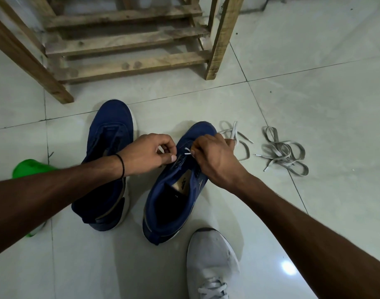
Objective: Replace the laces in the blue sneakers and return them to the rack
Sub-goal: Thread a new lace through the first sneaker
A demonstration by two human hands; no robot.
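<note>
Laces [284,154] lie loose beside right hand [215,160]; it and left hand [150,152] pinch white lace [187,151] over sneaker [174,190].

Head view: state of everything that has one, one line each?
Left hand: pinches lace at the eyelets.
Right hand: grips lace.
Lace: partly threaded, tail on floor.
Right-side sneaker: upright, being laced.
Left-side sneaker: upright, no lace.
Spare lace: loose tangle on floor.
Rack: standing, sneakers not on it.
Grey shoe: laced, on floor.
</note>
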